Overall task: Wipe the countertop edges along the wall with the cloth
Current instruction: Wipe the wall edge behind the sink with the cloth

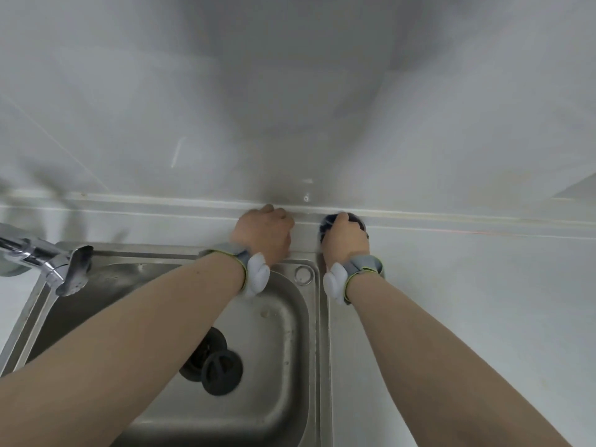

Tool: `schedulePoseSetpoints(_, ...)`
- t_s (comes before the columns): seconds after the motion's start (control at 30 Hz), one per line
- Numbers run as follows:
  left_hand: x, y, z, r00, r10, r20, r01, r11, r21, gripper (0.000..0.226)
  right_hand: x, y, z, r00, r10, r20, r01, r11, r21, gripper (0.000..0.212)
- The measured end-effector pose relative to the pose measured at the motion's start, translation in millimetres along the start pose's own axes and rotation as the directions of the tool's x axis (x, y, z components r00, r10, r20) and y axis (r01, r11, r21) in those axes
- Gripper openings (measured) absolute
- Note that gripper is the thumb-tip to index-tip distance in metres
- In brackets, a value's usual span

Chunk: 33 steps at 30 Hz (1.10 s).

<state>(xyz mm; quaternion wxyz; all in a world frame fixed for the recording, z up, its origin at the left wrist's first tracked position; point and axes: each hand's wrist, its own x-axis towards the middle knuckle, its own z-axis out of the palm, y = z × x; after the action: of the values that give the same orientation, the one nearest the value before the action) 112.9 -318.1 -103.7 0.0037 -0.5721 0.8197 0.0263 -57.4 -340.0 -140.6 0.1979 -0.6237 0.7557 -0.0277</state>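
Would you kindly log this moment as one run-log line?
stage: wiping wall edge | right hand: grips cloth at ledge | left hand: fingers curled, on ledge behind sink

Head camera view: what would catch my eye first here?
Two bare forearms reach to the white countertop's back edge at the wall. The right hand grips a dark crumpled cloth there; the left hand rests beside it, fingers curled. Below them lies a stainless steel sink with a black round drain plug.
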Motion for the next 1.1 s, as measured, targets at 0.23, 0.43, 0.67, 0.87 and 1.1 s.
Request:
schedulePoseSetpoints(0.23,12.7,-13.0,5.2,0.953,-0.165,0.253,0.128,0.979,0.158,0.042,3.7,14.1,14.0,0.991,-0.099,-0.085,0.102,0.994,0.036,0.018)
schedulePoseSetpoints(0.43,21.9,-9.1,11.1,0.851,-0.248,0.462,0.238,0.968,0.081,0.056,4.7,26.8,22.8,0.971,-0.159,-0.179,0.171,0.984,0.051,0.019)
schedulePoseSetpoints(0.67,21.9,-13.2,7.7,0.814,-0.198,0.547,0.230,0.973,0.010,0.045,12.1,86.0,-15.5,0.977,0.046,-0.209,-0.053,0.998,-0.029,0.025)
schedulePoseSetpoints(0.87,0.3,-19.0,26.7,0.899,-0.198,0.391,0.256,0.961,-0.102,0.034,0.3,45.7,1.5,0.979,0.049,-0.199,-0.031,0.995,0.093,0.020)
schedulePoseSetpoints(1.1,-10.1,-32.6,48.0,0.980,-0.109,0.168,0.109,0.994,0.008,0.041,-7.7,-23.2,24.7,0.976,-0.161,-0.144,0.165,0.986,0.014,0.021)
